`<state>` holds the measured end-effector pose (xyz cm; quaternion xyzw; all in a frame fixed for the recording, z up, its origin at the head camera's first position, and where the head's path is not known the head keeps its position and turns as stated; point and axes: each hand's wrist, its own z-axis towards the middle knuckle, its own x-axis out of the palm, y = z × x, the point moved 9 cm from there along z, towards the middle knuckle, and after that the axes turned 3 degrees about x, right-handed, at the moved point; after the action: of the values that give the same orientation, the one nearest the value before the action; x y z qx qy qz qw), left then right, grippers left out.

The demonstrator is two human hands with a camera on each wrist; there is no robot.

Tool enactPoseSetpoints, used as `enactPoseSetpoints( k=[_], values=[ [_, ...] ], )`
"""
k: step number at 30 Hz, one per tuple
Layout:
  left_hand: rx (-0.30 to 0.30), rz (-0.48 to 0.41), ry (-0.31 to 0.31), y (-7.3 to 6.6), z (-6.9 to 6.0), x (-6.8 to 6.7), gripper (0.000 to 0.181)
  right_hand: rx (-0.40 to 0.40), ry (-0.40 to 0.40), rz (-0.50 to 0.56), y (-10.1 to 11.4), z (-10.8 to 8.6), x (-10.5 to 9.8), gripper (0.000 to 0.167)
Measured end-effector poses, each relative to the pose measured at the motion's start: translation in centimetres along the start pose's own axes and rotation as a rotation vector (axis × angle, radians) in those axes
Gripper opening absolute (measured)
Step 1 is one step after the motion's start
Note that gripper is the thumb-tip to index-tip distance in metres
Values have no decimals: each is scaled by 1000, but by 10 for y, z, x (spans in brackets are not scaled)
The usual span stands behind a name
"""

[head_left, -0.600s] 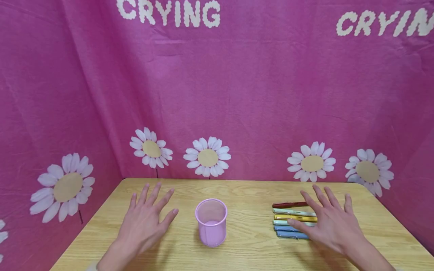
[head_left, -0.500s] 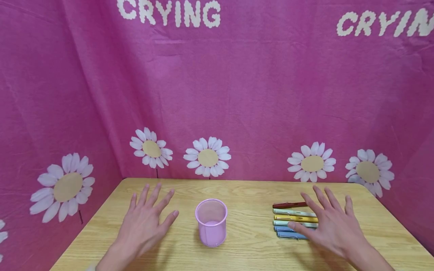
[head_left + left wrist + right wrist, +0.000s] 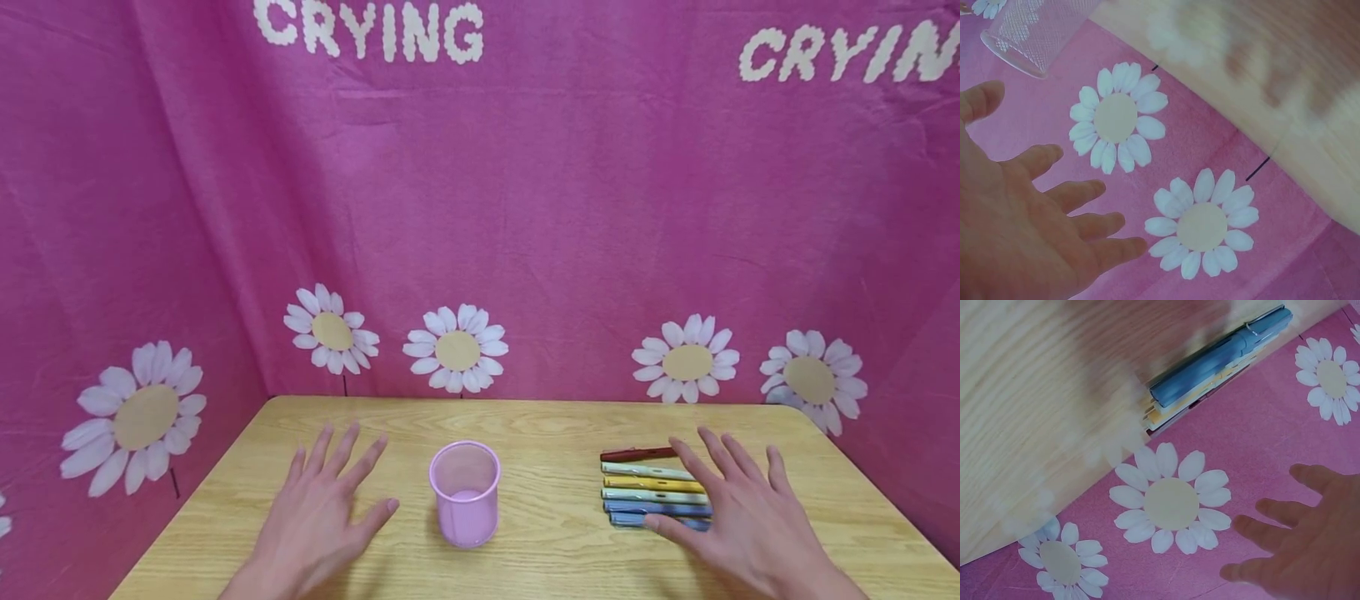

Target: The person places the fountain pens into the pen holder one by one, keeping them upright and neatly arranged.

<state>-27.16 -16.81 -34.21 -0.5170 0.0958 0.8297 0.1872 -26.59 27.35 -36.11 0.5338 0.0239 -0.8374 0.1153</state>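
A: Where were the hands?
B: L hand (image 3: 311,521) hung toward the worktop's (image 3: 547,500) L edge, R hand (image 3: 757,525) btwn the pens (image 3: 652,484) & the R edge. Both sets of fingers were spread & released, w/ nothing gripped.
A: And the cup (image 3: 467,523)?
B: Upright, mouth up, btwn the hands, a bit L of the worktop's centre. Prob. stood on its base for stability, IMO.
A: Pens?
B: Six, side by side on the R half, approx. parallel to the far edge: dark red pen (image 3: 637,455) farthest, two blue pens (image 3: 645,507) nearest, pale & yellow btwn. My guess: lined up so each was easy to tell apart; clips prob. stopped rolling.
A: Anything in the way?
B: R hand hid bits of the pens in the head view; couldn't tell if its thumb touched one. Beyond the far edge rose a pink cloth (image 3: 525,208) w/ daisies (image 3: 457,351) & "CRYING" lettering (image 3: 422,32), prob. limiting reach that way.
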Motion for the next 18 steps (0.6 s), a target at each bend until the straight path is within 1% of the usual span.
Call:
enactPoseSetpoints(
  k=[5,7,10,14,18],
  values=[
    [12,-43,-8,-5,-5,3,73,-18,-3,-13,3,-7,0,106],
    [17,-66,-15,-8,-7,4,75,-12,20,-22,2,-9,2,107],
    [17,-116,-14,-12,-9,5,79,12,75,-30,1,-12,7,108],
    [-21,-232,33,-16,-11,9,87,22,106,-24,1,-16,11,106],
    [-71,-361,80,-18,-10,15,93,5,95,-16,2,-18,14,100]
  ],
)
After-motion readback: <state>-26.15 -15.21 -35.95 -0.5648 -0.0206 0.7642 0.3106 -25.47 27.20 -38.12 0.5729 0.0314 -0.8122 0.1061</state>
